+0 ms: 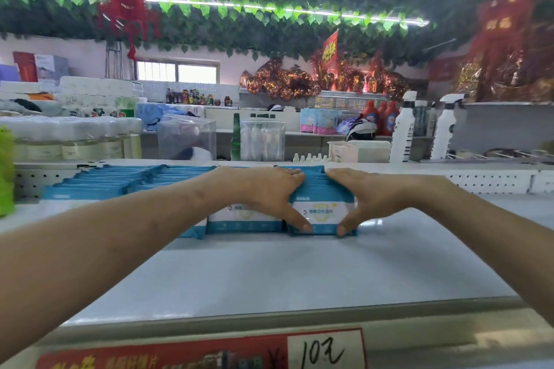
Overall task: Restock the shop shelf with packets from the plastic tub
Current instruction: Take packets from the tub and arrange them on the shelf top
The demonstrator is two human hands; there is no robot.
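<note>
A row of blue-and-white packets [322, 213] stands upright on the pale shop shelf [269, 263], toward its back. My left hand [269, 189] presses the row's left side and my right hand [368, 192] its right side, thumbs on the front packet's face. Both hands squeeze this stack between them. A second row of the same packets [244, 219] stands just left, partly behind my left hand. More blue packets [120, 181] lie in rows at the back left. The plastic tub is not in view.
A perforated white back panel [491, 183] bounds the shelf. Beyond it stand clear containers [187, 135], a green bottle [236, 138] and white spray bottles [404, 126]. A red price tag [209, 353] runs along the shelf's front edge. Something green [6, 171] sits at the far left.
</note>
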